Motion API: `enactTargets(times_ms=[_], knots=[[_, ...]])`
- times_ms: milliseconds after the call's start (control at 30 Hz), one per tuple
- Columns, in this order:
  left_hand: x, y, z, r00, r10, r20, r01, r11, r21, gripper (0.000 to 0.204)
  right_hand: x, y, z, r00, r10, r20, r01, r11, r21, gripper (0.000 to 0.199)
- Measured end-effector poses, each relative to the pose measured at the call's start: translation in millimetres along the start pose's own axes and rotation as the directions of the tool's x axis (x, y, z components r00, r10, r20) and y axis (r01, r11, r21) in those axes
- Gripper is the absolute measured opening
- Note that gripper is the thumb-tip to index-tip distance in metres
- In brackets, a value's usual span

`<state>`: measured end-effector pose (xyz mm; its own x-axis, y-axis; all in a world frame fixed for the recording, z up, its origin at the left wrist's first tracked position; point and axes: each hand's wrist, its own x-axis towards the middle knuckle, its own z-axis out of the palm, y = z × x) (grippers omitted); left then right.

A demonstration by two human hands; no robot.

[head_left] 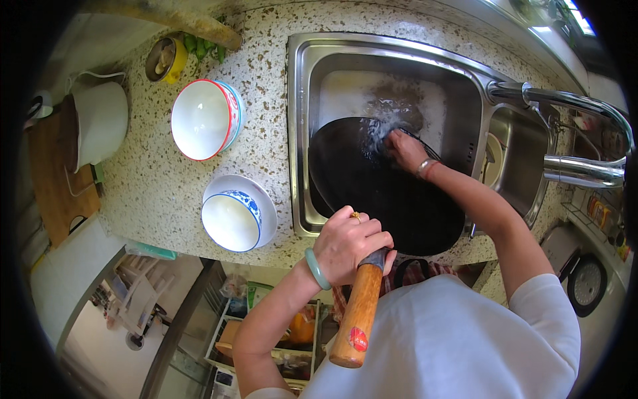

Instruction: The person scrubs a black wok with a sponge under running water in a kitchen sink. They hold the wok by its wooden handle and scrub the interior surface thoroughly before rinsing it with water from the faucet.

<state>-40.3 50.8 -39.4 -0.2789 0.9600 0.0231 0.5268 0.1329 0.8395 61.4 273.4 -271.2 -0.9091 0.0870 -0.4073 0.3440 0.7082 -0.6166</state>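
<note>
A large black wok (399, 206) lies tilted in the main basin of the steel sink (372, 43), its near side overhanging the front edge. My left hand (349, 245) is closed round the top of its wooden handle (357, 316), by the dark metal collar; the handle points back toward my body. Inside the wok, my right hand (407, 151) presses down near the far rim with its fingers bunched. Splashing water (380, 130) is beside those fingers. Whatever they may hold is hidden.
The chrome faucet (585, 169) stands at the right. A smaller basin (513, 153) adjoins the main one. On the left counter are stacked bowls (203, 120), a blue-and-white bowl (231, 221) on a pale dish, a yellow cup (174, 60), green peppers (199, 46) and a white pot (103, 123).
</note>
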Motion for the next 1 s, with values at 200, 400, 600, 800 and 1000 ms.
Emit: enactTargets(times_ms=[200, 400, 600, 800, 1000], knots=[[-1, -2, 0, 1.0, 0.012, -0.007, -0.012, 1.0, 0.017, 0.012, -6, 1, -14, 0.991, -0.131, 0.015, 0.132, 0.991, -0.033, 0.026], [-1, -1, 0, 1.0, 0.011, -0.01, -0.011, 1.0, 0.02, 0.012, -4, -4, -1, 0.994, -0.055, -0.09, 0.052, 0.998, -0.038, 0.016], [-2, -2, -1, 1.0, 0.005, 0.0, -0.005, 1.0, 0.012, 0.012, -31, 10, -15, 0.985, -0.118, 0.124, 0.144, 0.963, -0.228, 0.009], [1, -1, -4, 1.0, -0.003, -0.003, 0.003, 1.0, -0.016, 0.012, -54, 17, -27, 0.968, -0.196, 0.159, 0.238, 0.918, -0.318, 0.011], [0, 3, -3, 1.0, -0.007, 0.002, 0.007, 1.0, -0.017, 0.013, 3, 16, -2, 0.957, -0.272, 0.096, 0.289, 0.908, -0.303, 0.016]])
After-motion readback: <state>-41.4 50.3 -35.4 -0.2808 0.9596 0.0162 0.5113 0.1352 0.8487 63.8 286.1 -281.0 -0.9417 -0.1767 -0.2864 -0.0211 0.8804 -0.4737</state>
